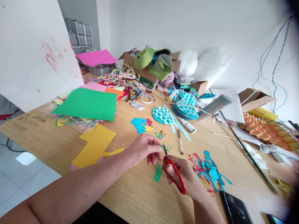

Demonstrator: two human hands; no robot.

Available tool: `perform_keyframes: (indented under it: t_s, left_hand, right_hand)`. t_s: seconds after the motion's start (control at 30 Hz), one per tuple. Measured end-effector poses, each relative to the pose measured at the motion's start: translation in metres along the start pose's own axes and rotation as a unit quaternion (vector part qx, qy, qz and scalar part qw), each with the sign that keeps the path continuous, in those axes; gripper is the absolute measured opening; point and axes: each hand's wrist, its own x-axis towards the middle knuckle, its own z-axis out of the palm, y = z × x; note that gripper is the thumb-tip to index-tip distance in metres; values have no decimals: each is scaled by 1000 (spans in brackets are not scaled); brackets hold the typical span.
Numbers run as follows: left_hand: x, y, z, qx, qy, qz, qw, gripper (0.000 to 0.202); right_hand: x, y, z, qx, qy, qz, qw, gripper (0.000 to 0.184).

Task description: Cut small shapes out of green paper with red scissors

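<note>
Between its thumb and fingers my left hand pinches a small green paper piece with cut edges. My right hand is wrapped round red-handled scissors, whose dark blades point up to the green piece. Below the hands a green paper strip lies on the table. Just beyond them sit a pile of tiny red, yellow and green cutouts and blue fish-like paper shapes, with a yellow one beside them. A pen lies right of the blades.
Green sheets and yellow paper lie left. Blue and red scraps and a phone are at right. Patterned discs, a glue bottle and a long stick lie farther off. Cardboard boxes stand behind.
</note>
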Motion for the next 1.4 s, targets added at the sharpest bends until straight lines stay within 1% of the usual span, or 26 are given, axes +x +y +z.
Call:
perform_keyframes:
  t_s: [0.2,0.5,1.4]
  left_hand:
    - [1,-1,-1,-7,-8,3,1000,15]
    - [0,-1,-1,-3,-17,0,1000,15]
    - [1,-3,-1,-1,-30,-7,1000,15]
  right_hand:
    - [0,5,-1,3,1,-4,1000,54]
    - [-1,-1,0,-4,-5,-4,1000,54]
    - [-2,1,0,-12,-2,-10,1000,54]
